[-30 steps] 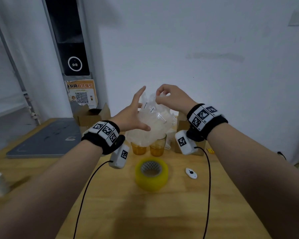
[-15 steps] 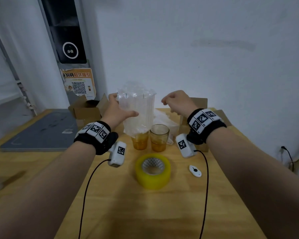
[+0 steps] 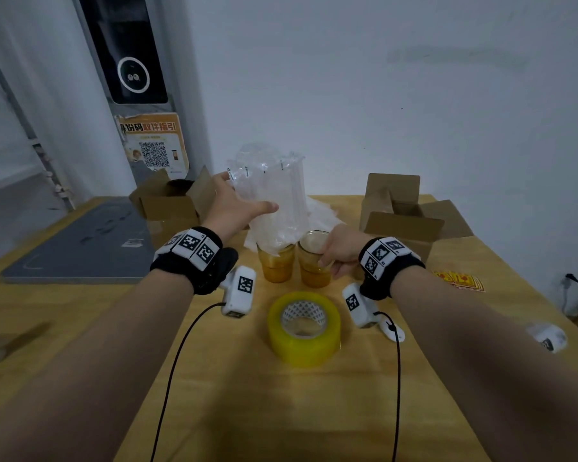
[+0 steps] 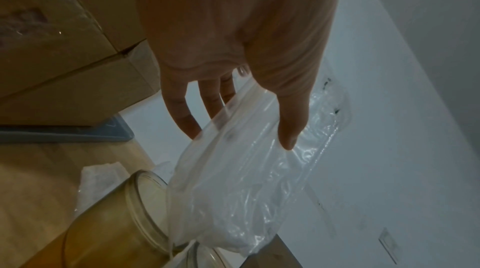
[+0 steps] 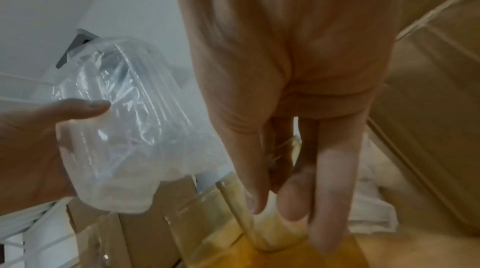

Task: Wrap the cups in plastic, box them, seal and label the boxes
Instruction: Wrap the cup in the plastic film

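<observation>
Left hand [image 3: 232, 208] had the plastic bag [image 3: 274, 201] pinched upright over the left cup [image 3: 276, 265]. Right hand [image 3: 339, 251] was wrapped around the right cup [image 3: 312, 261], both cups sitting mid-tabletop [image 3: 247, 395] just past the tape roll [image 3: 304, 328].

Bare tabletop [image 3: 214, 395] lies open before us on the near side, broken only by the yellow tape roll [image 3: 303, 328] at centre. Farther in, we see the two amber cups [image 3: 277, 266] side by side, hemmed in by an open cardboard box [image 3: 167, 203] at far left and another box [image 3: 401, 225] at far right, with crumpled plastic [image 3: 321, 211] behind them against the wall.
</observation>
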{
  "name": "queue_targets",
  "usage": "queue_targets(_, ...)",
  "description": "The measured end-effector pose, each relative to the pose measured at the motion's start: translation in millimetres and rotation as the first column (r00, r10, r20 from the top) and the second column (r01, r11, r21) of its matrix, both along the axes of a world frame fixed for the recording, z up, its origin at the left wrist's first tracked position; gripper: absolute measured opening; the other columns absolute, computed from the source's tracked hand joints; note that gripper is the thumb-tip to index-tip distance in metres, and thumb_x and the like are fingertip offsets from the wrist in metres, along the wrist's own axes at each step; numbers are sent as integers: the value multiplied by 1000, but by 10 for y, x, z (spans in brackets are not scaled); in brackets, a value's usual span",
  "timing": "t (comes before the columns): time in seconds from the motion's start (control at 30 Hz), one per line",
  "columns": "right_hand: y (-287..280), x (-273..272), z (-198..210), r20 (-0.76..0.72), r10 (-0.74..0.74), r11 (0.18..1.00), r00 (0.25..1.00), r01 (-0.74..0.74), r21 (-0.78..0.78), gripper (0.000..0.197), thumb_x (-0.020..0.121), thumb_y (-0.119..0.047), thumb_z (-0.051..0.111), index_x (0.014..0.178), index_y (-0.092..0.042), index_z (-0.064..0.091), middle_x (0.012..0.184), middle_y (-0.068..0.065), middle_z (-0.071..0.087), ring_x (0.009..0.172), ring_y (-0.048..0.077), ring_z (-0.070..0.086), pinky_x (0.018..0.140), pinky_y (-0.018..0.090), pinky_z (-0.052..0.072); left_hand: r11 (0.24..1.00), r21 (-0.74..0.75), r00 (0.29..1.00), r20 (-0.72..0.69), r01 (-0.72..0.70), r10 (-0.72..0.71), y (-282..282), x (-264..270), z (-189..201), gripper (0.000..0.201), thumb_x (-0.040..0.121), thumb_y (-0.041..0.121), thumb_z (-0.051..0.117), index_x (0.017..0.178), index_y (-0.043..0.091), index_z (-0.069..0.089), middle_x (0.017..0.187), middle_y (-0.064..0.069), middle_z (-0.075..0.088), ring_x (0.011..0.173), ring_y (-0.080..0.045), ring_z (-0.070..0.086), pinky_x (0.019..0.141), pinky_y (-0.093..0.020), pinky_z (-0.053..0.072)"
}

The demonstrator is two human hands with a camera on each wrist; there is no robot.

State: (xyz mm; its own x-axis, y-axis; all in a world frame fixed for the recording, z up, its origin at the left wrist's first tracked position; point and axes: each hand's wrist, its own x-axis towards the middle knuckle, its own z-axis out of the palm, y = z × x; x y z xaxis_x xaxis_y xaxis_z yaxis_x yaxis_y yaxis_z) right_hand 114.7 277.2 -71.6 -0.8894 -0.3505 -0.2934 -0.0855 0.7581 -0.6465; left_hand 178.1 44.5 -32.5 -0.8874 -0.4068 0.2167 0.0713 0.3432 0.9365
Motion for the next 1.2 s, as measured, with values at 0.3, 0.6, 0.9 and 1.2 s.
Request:
queue_targets(0.3,179,174,128,-189,-84,975,978,42,-216,5,96,-6,71,93,-5,74,88,15,76,65,20,73,65,32,64,997,68,999,7,48,-49,-8,204,76,133,39,50,101,145,22,27,131,0,61,115,-19,66,90,-45,61)
queue_targets(0.6,494,622,1172,-366,-455,745,812,122,-656,4,94,-13,72,93,-9,74,84,9,74,57,19,71,58,25,59,997,59,998,12,56,-57,349,525,-78,106,69,24,96,145,18,22,130,1,53,112,-18,60,79,-36,59)
queue_targets(0.9,595,1080,1536,-456,-489,622,744,-70,-780,6,91,-12,74,96,-10,75,89,-1,67,54,18,69,74,43,65,993,14,991,48,121,-122,582,769,-217,127,36,60,97,142,30,33,132,5,60,113,-15,64,73,-32,62)
queue_targets(1.2,495,1325,1583,-433,-343,596,834,-163,-786,11,87,-11,78,93,-2,77,82,11,68,57,26,66,69,46,65,980,-106,984,59,171,-166,770,928,-232,105,72,15,93,142,17,15,139,-4,43,125,-21,51,100,-36,49)
